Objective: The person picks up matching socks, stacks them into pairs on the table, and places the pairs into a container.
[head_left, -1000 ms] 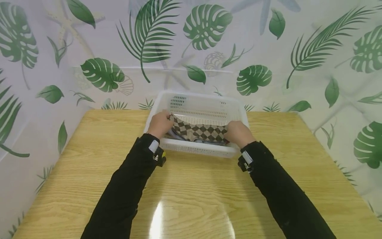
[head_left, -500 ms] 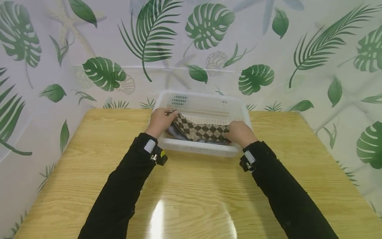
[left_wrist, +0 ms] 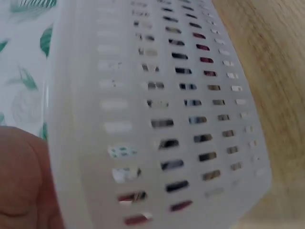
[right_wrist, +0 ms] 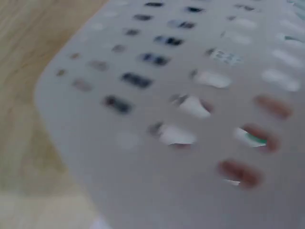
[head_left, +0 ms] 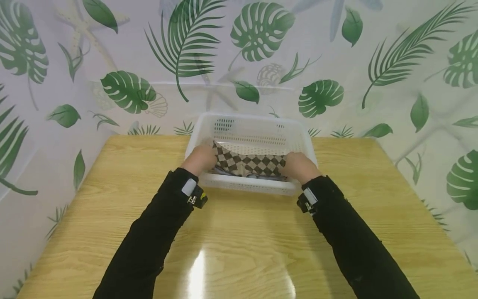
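Note:
A brown-and-beige checkered cloth (head_left: 257,165) lies stretched across the inside of a white slotted plastic basket (head_left: 248,185). At its left end my left hand (head_left: 201,158) reaches over the rim and grips it, the fingertips hidden. My right hand (head_left: 300,167) grips the cloth's right end, fingers also tucked out of sight. Grey fabric (head_left: 222,171) shows beneath the checks. In the left wrist view, the basket's wall (left_wrist: 90,143) stands before part of my left hand (left_wrist: 21,181). The basket's blurred wall (right_wrist: 143,167) fills most of the right wrist view.
The basket stands at the back of a wood-grain table (head_left: 239,241), close to a leaf-patterned backdrop (head_left: 149,50). Dark and reddish bits show through the slots. Black sleeves (head_left: 138,232) cover both arms, with a small device at each wrist.
My left hand lifts the cloth's left corner, then lowers it back into the basket. My right hand stays at the right end.

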A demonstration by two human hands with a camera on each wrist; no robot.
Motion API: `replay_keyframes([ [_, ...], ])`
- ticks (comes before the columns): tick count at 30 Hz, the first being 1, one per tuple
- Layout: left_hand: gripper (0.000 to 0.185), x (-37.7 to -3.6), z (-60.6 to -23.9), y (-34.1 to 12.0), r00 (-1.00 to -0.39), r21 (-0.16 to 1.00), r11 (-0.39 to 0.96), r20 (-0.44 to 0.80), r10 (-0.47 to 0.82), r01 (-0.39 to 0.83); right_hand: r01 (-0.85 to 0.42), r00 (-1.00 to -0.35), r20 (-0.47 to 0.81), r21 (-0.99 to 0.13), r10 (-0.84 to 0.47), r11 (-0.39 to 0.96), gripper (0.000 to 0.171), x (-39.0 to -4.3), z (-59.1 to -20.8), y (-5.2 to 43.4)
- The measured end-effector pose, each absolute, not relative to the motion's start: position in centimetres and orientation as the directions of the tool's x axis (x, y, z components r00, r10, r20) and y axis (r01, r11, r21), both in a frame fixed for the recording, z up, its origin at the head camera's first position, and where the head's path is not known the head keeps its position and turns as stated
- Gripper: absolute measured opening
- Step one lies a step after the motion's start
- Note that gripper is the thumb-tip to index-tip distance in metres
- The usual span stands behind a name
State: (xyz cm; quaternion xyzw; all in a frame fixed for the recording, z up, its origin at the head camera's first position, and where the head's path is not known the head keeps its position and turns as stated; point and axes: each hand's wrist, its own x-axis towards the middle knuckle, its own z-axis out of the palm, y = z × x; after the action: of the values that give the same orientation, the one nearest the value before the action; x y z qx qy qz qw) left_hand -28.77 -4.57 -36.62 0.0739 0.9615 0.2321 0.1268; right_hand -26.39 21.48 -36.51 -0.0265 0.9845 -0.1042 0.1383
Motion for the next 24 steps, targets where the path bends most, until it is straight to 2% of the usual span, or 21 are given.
replay_keyframes([
  [3, 0.022, -27.8, -36.3, -2.9, -0.966, 0.264, 0.951, -0.16, 0.205, 0.158, -0.084, -0.963, -0.243, -0.148, -0.119, 0.985, 0.029, -26.0, -36.4, 20.2],
  [6, 0.03, -27.1, -36.3, -1.3, -0.946, 0.182, 0.949, -0.151, 0.286, 0.257, -0.204, -0.938, -0.245, -0.178, -0.244, 0.963, 0.047, -25.9, -36.5, 18.6],
  [9, 0.048, -27.2, -36.6, -0.2, -0.848, 0.224, 0.893, -0.29, 0.443, 0.39, -0.286, -0.867, -0.319, -0.313, -0.384, 0.906, 0.053, -26.1, -36.9, 17.4],
  [12, 0.053, -27.7, -37.0, 0.2, -0.736, 0.331, 0.853, -0.436, 0.518, 0.404, -0.266, -0.807, -0.404, -0.401, -0.43, 0.876, 0.054, -26.2, -37.4, 17.2],
  [15, 0.055, -28.1, -37.3, 0.1, -0.673, 0.376, 0.848, -0.519, 0.527, 0.374, -0.183, -0.776, -0.481, -0.447, -0.408, 0.875, 0.06, -26.2, -37.7, 17.5],
  [20, 0.058, -28.5, -37.4, 0.0, -0.624, 0.386, 0.879, -0.622, 0.473, 0.28, -0.032, -0.713, -0.594, -0.504, -0.373, 0.863, 0.069, -26.3, -38.0, 17.8],
  [22, 0.059, -28.6, -37.3, 0.0, -0.622, 0.39, 0.881, -0.628, 0.468, 0.27, -0.031, -0.709, -0.599, -0.501, -0.372, 0.865, 0.068, -26.4, -38.0, 17.8],
  [24, 0.059, -28.8, -37.2, 0.0, -0.627, 0.394, 0.87, -0.606, 0.489, 0.298, -0.092, -0.727, -0.566, -0.481, -0.389, 0.872, 0.065, -26.7, -38.0, 17.9],
])
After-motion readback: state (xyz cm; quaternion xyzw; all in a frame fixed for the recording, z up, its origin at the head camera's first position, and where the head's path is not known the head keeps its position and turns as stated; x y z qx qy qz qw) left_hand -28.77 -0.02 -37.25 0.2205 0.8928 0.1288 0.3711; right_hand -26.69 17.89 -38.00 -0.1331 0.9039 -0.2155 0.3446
